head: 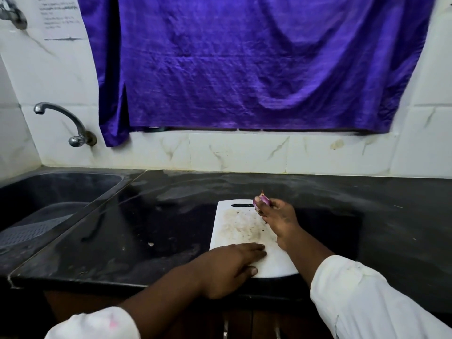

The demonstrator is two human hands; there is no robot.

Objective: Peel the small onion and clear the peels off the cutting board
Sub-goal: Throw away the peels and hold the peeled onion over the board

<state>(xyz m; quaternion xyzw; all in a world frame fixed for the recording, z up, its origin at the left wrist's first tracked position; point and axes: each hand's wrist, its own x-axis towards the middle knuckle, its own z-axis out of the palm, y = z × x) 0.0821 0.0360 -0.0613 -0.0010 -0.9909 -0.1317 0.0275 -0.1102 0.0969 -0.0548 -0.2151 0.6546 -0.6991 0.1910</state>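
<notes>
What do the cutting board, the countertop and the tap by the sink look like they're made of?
Cutting board: probably plastic, matte white, with a moulded handle slot and brownish staining on top.
Countertop: likely polished black stone, glossy, showing hazy reflections.
Tap: metal with a shiny, chrome-like finish and bright highlights.

Free room and obstacles:
- Counter [367, 204]: dark surface lay open right of the cutting board [239, 228], behind it up to the tiled wall [244, 152], and left toward the sink [61, 192].
- Cutting board: middle stood free. The left hand [232, 267] lay flat over the near left corner. The right hand [278, 216] held the small onion [261, 200] at the far right corner.
- Tap [61, 121]: jutted from the wall above the sink.
- Purple cloth [244, 69]: hung above the counter's back edge.
</notes>
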